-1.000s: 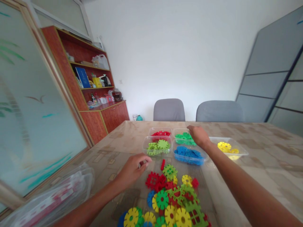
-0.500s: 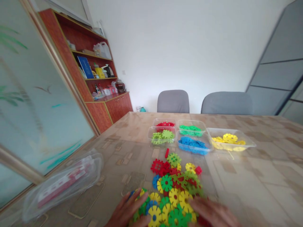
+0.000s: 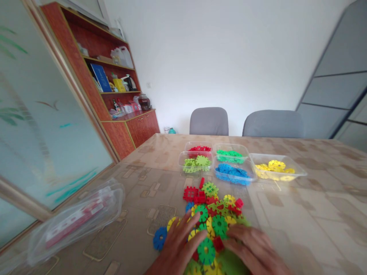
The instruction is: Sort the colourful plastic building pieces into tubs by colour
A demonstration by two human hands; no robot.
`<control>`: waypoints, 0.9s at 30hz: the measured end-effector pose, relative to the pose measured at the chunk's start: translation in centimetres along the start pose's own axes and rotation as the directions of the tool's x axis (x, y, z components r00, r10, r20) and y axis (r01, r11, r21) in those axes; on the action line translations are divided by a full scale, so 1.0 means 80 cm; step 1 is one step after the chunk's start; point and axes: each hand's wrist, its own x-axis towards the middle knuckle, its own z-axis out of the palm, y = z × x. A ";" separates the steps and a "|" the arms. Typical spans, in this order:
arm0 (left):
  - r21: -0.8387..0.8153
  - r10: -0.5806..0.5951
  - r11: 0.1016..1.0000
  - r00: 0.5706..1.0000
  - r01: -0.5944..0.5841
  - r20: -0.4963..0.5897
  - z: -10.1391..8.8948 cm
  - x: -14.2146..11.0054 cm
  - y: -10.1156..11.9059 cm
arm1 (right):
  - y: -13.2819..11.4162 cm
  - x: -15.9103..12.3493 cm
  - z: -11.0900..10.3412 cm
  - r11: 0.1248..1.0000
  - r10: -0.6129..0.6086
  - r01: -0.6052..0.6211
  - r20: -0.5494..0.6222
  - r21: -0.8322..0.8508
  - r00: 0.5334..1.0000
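A loose heap of plastic snowflake discs and notched square pieces lies on the table in front of me. My left hand (image 3: pixel 179 244) rests over the heap's left side, its fingers spread and holding nothing. On the right side my right hand (image 3: pixel 255 244) lies across the pieces with fingers stretched and slightly bent. Between the hands show a green disc (image 3: pixel 206 251), another green disc (image 3: pixel 219 225) and a red square piece (image 3: pixel 218 243). A blue disc (image 3: pixel 159 238) lies just left of my left hand. Red notched squares (image 3: pixel 190 194) sit at the heap's far end.
Beyond the heap stand clear tubs holding red pieces (image 3: pixel 200 149), light green pieces (image 3: pixel 202 162), green discs (image 3: pixel 229 156), blue discs (image 3: pixel 233 173) and yellow discs (image 3: pixel 276 166). Stacked clear lids (image 3: pixel 114 208) lie at left. Two grey chairs (image 3: pixel 208 121) stand behind the table (image 3: pixel 329 214).
Both hands have moved over the heap, the left one forward and right. Pieces under them have shifted; the blue disc at left now lies uncovered, and a red square shows between the hands.
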 end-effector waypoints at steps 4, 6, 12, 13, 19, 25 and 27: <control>-0.090 -0.123 0.988 0.992 0.125 0.031 -0.046 0.023 0.000 | 0.001 0.030 -0.023 0.987 0.158 -0.157 0.021 -0.031 0.987; -0.108 -0.182 0.976 0.980 0.189 0.077 -0.063 0.036 0.002 | 0.005 0.044 -0.022 0.968 0.247 -0.241 0.092 -0.078 0.965; -0.203 -0.268 0.934 0.952 0.295 0.149 -0.065 0.057 0.009 | 0.010 0.062 -0.008 0.912 0.402 -0.370 0.201 -0.179 0.893; -0.228 -0.274 0.925 0.950 0.303 0.148 -0.062 0.058 0.008 | 0.011 0.061 -0.008 0.909 0.409 -0.379 0.192 -0.175 0.892; -0.452 -0.287 0.846 0.956 0.282 0.059 -0.057 0.058 -0.004 | 0.031 0.053 -0.016 0.938 0.346 -0.344 0.119 -0.037 0.931; -0.649 -0.445 0.639 0.887 0.412 0.125 -0.095 0.057 -0.040 | 0.032 0.037 -0.057 0.891 0.328 -0.378 0.218 0.251 0.919; -0.662 -0.452 0.600 0.873 0.449 0.183 -0.105 0.054 -0.055 | 0.022 0.028 -0.070 0.884 0.267 -0.354 0.291 0.307 0.919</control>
